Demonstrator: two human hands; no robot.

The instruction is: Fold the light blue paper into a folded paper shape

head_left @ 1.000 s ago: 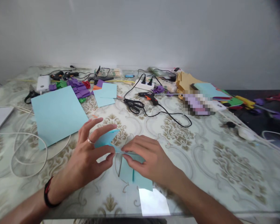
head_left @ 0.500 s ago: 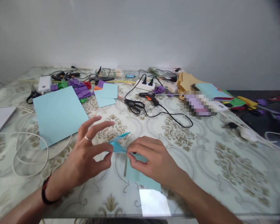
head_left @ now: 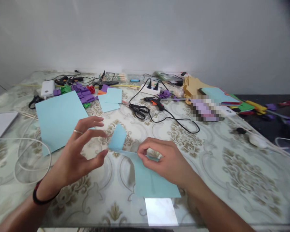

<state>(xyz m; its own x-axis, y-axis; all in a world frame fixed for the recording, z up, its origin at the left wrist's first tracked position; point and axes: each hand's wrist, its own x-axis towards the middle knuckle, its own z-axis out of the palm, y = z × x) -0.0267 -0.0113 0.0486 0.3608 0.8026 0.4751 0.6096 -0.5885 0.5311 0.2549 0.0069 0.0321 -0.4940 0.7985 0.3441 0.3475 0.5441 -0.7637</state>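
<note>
My right hand (head_left: 159,158) has thumb and fingertips pinched on the edge of a creased piece of light blue paper (head_left: 118,137), holding it over the table. On the left the paper's flap stands up and away from me. A wider light blue area (head_left: 154,182) spreads below my right hand; I cannot tell whether it is the same sheet. My left hand (head_left: 87,145), with a ring and a dark wristband, is open just left of the paper, thumb and fingers apart, not touching it.
A large light blue sheet (head_left: 60,119) lies at the left, with smaller blue squares (head_left: 113,95) behind. Black scissors (head_left: 137,110), a glue gun (head_left: 154,101) with its cable and a white power strip (head_left: 150,90) are at the middle back. Purple paper pieces (head_left: 83,93) lie back left.
My left hand has let go of the paper and drawn back to the left with its fingers spread. The blue paper has opened out, and my right hand has shifted slightly right.
</note>
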